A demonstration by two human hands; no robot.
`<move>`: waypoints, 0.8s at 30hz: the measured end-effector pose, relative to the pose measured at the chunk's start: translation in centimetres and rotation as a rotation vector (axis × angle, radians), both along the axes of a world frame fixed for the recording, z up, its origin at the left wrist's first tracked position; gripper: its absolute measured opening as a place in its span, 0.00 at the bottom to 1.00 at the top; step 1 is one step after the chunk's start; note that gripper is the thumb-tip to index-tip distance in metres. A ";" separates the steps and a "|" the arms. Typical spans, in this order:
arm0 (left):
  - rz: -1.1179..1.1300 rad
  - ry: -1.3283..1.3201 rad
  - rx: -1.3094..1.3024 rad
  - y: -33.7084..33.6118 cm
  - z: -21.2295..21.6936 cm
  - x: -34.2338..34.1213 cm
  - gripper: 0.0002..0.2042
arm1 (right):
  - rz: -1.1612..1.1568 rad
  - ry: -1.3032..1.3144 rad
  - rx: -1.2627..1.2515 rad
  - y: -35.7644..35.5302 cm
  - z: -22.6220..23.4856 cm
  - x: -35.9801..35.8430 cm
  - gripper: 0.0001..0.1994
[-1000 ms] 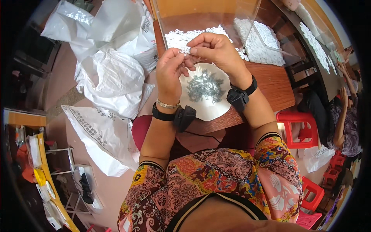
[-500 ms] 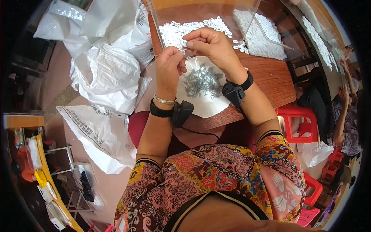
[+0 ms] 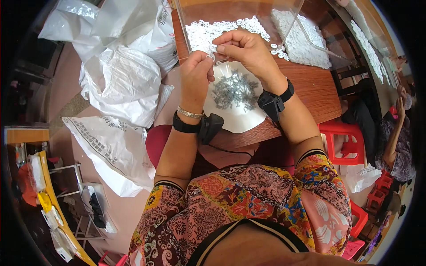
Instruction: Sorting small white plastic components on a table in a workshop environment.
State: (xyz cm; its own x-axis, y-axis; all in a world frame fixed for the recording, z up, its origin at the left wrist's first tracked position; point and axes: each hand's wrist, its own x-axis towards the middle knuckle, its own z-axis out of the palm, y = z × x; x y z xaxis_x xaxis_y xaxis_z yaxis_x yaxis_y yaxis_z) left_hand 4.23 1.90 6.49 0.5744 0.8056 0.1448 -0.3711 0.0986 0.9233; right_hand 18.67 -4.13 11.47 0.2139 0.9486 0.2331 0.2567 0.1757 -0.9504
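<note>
Seen from the head camera, a seated person in a patterned floral garment works at the edge of a wooden table (image 3: pixel 310 88), both hands raised together above a white plate (image 3: pixel 239 119) that carries a heap of small grey metal parts (image 3: pixel 235 91). The left hand (image 3: pixel 195 73) is curled, its fingertips pressed together around a tiny white piece (image 3: pixel 212 48) that is too small to make out clearly; the right hand (image 3: pixel 246 48) meets it from the other side, thumb and forefinger pinched on the same small piece, so the two hands touch at their fingertips just above the far rim of the plate. Each wrist carries a black band with a small black device, the left one (image 3: pixel 208 126) hanging just beside a thin metal bangle (image 3: pixel 190 113), the right one (image 3: pixel 271 103) over the plate's edge. Behind the hands, a spread of small white plastic pieces (image 3: pixel 213 29) lies on the table inside a clear plastic tray (image 3: pixel 284 17), with a few loose ones just beside the right hand. To the person's left, crumpled white plastic bags (image 3: pixel 120 84) sit on the floor. To the right, a red plastic stool (image 3: pixel 339 142) stands near the table, and another person's arm (image 3: pixel 395 142) shows at the frame's edge.
</note>
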 end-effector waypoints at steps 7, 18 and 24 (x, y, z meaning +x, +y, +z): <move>0.035 0.052 0.031 0.1 -0.4 0.4 0.07 | 0.007 0.031 -0.011 0.2 -0.6 0.2 0.08; 0.045 0.118 0.006 0.8 -2.2 1.6 0.06 | 0.002 0.009 0.024 1.1 -3.3 1.4 0.08; 0.041 0.094 -0.008 -0.4 -0.5 0.6 0.07 | -0.007 -0.127 0.024 -0.3 -1.3 0.2 0.08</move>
State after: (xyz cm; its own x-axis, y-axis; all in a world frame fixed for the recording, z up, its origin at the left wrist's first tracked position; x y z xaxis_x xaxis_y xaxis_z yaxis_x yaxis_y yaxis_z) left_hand 4.86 1.54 5.94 0.5516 0.8297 0.0854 -0.2871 0.0928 0.9534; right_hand 18.82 -4.46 10.15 0.1873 0.9412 0.2810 0.3764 0.1955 -0.9056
